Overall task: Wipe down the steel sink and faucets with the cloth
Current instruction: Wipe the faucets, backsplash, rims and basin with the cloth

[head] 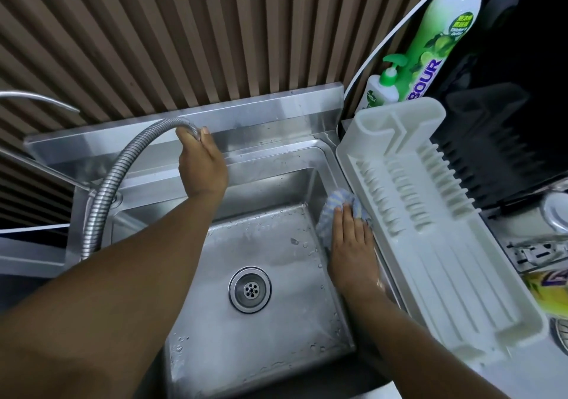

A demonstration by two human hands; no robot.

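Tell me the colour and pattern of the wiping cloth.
Pale blue and white stripes on the cloth, seen in the head view.

Sink floor [270,343] around the drain [250,289] lay open to me, hose [104,195] arched at ten o'clock, dish rack [430,214] crowded my three o'clock.

On the right we see a white dish rack [445,260] with a black rack [491,152] just beyond it. Behind them we find a tall green detergent bottle [445,20] beside a small pump bottle [379,91], near the slatted brown wall [184,29]
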